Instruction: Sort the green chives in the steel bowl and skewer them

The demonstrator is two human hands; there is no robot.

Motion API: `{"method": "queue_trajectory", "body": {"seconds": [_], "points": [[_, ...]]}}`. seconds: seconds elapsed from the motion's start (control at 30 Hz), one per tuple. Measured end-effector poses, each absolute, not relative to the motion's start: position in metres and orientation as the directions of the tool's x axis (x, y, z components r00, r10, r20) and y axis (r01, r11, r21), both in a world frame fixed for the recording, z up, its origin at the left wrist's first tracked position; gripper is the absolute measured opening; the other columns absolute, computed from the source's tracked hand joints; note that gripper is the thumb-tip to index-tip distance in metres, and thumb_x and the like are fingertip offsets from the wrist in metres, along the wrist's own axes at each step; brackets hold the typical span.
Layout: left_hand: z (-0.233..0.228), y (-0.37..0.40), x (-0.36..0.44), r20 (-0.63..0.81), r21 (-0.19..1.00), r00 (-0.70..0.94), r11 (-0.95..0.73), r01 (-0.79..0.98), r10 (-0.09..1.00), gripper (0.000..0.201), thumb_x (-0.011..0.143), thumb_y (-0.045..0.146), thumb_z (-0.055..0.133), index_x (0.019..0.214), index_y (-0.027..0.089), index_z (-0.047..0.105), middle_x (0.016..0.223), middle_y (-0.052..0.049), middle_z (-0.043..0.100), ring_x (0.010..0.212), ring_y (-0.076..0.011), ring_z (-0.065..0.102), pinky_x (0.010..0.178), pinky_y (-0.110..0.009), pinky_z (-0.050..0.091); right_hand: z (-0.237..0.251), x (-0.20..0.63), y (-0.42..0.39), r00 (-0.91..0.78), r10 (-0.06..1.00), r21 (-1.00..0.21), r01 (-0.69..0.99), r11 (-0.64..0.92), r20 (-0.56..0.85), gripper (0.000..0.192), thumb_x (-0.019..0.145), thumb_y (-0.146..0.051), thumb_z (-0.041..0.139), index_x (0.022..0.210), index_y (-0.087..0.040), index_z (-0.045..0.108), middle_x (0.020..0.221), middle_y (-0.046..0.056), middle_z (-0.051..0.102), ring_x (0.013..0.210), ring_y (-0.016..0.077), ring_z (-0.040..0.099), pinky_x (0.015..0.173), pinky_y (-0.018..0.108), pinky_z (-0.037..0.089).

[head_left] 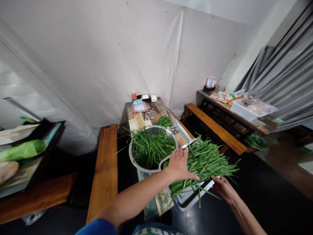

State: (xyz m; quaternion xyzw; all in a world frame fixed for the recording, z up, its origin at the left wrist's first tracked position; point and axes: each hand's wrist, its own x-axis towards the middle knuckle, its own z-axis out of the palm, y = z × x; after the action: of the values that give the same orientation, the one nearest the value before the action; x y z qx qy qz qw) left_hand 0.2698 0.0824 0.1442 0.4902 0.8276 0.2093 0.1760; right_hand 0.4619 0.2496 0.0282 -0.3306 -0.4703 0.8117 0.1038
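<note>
A heap of long green garlic chives (207,158) lies across a grey rectangular tray (182,206) at the table's near right corner, with the ends sticking out past the rim. My left hand (179,164) rests on the left side of this heap, fingers stretched out and thumb spread. At the tray's right edge, my right hand (224,188) has its fingers closed on the rim, partly hidden under the chives. Just left of the tray, a round metal basin (131,156) holds more loose chives (153,143). Another small bunch (163,121) lies behind the basin.
The patterned wooden table (160,202) carries a tissue pack (139,107) at its far end. Wooden benches (105,169) flank it. A second table on the right bears a white plastic bin (242,110). Green bags (23,150) lie on the left table.
</note>
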Motion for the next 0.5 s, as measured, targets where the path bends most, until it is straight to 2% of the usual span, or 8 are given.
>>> {"method": "queue_trajectory", "body": {"seconds": [0.07, 0.17, 0.23, 0.37, 0.43, 0.5], "points": [[0.133, 0.099, 0.269, -0.160, 0.491, -0.556, 0.554, 0.672, 0.816, 0.137, 0.033, 0.079, 0.056, 0.139, 0.007, 0.009, 0.143, -0.023, 0.016, 0.131, -0.0389, 0.011, 0.106, -0.049, 0.008, 0.035, 0.438, 0.262, -0.793, 0.439, -0.846, 0.171, -0.505, -0.422, 0.024, 0.060, -0.033, 0.075, 0.056, -0.014, 0.062, 0.051, -0.002, 0.059, 0.046, 0.0102, 0.055, 0.047, 0.023, 0.045], [0.124, 0.101, 0.258, -0.226, 0.492, -0.650, 0.661, 0.566, 0.725, 0.138, 0.035, 0.079, 0.055, 0.140, 0.011, -0.002, 0.143, -0.023, 0.016, 0.131, -0.0399, 0.012, 0.104, -0.052, 0.012, 0.047, 0.398, 0.279, -0.825, 0.401, -0.870, 0.200, -0.451, -0.398, 0.025, 0.060, -0.033, 0.075, 0.058, -0.014, 0.060, 0.050, -0.004, 0.058, 0.044, 0.0088, 0.053, 0.044, 0.021, 0.043], [0.123, 0.098, 0.246, -0.266, 0.494, -0.677, 0.700, 0.515, 0.686, 0.137, 0.036, 0.077, 0.056, 0.139, 0.014, -0.007, 0.143, -0.024, 0.015, 0.131, -0.0400, 0.013, 0.102, -0.054, 0.014, 0.057, 0.368, 0.285, -0.842, 0.377, -0.887, 0.226, -0.402, -0.385, 0.024, 0.068, -0.032, 0.071, 0.061, -0.014, 0.058, 0.051, -0.005, 0.056, 0.043, 0.0068, 0.051, 0.044, 0.020, 0.043], [0.119, 0.087, 0.216, -0.316, 0.458, -0.746, 0.783, 0.421, 0.586, 0.145, 0.027, 0.076, 0.061, 0.139, 0.016, -0.010, 0.143, -0.028, 0.008, 0.131, -0.0430, 0.004, 0.098, -0.061, 0.012, 0.077, 0.304, 0.278, -0.869, 0.303, -0.910, 0.319, -0.264, -0.392, 0.021, 0.085, -0.027, 0.055, 0.070, -0.012, 0.057, 0.057, -0.006, 0.056, 0.046, 0.0059, 0.053, 0.046, 0.020, 0.045], [0.110, 0.077, 0.200, -0.339, 0.464, -0.778, 0.814, 0.350, 0.528, 0.147, 0.025, 0.073, 0.064, 0.138, 0.017, -0.010, 0.143, -0.029, 0.003, 0.130, -0.0442, 0.004, 0.096, -0.061, 0.015, 0.084, 0.275, 0.267, -0.875, 0.267, -0.912, 0.365, -0.186, -0.404, 0.019, 0.086, -0.026, 0.053, 0.074, -0.012, 0.058, 0.061, -0.005, 0.057, 0.048, 0.0060, 0.054, 0.046, 0.020, 0.045], [0.099, 0.066, 0.186, -0.341, 0.502, -0.809, 0.820, 0.274, 0.479, 0.144, 0.028, 0.071, 0.066, 0.138, 0.018, -0.011, 0.143, -0.029, 0.005, 0.130, -0.0431, 0.011, 0.096, -0.056, 0.022, 0.088, 0.249, 0.256, -0.875, 0.226, -0.904, 0.414, -0.111, -0.428, 0.018, 0.086, -0.025, 0.053, 0.075, -0.012, 0.058, 0.062, -0.005, 0.057, 0.046, 0.0053, 0.053, 0.045, 0.019, 0.045]]}}
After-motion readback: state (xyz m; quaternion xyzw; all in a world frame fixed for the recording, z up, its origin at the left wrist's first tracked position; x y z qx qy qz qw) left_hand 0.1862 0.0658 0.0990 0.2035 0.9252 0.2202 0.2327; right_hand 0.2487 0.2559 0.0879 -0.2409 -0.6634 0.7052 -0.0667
